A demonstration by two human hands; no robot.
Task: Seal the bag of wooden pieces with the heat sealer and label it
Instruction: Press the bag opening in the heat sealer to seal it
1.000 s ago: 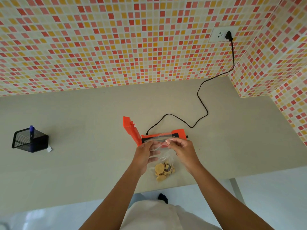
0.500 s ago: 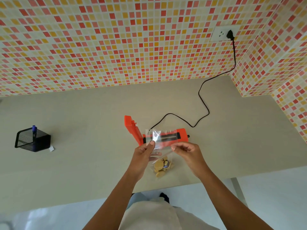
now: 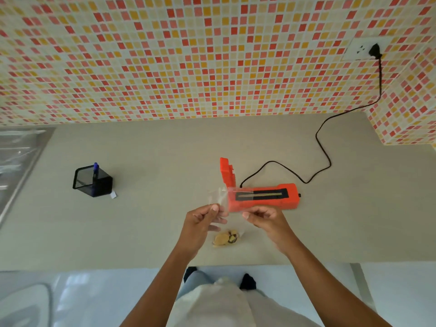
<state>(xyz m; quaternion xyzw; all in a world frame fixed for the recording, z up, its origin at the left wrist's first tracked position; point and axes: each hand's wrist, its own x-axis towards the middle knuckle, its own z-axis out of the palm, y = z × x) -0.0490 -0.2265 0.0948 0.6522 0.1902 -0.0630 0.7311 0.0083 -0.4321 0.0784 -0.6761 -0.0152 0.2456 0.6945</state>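
Observation:
A clear plastic bag (image 3: pixel 224 201) with round wooden pieces (image 3: pixel 225 238) at its bottom hangs between my hands, just in front of the orange heat sealer (image 3: pixel 264 197). My left hand (image 3: pixel 203 220) pinches the bag's left side and my right hand (image 3: pixel 264 217) pinches its right side. The bag's open top overlaps the sealer's left end. The sealer lies on the beige table (image 3: pixel 153 227) with its lid (image 3: pixel 227 173) raised, and the dark sealing strip (image 3: pixel 260 195) is exposed.
A black mesh holder (image 3: pixel 93 182) with a blue pen (image 3: pixel 95 167) stands at the left, a small white label (image 3: pixel 113 195) beside it. The sealer's black cord (image 3: pixel 323 147) runs to a wall socket (image 3: pixel 375 51). A metal sink (image 3: pixel 16 161) lies far left.
Both hands lifted the bag off the table and carried it up and left, so its top now overlaps the sealer's left end. My head view shifted right and closer.

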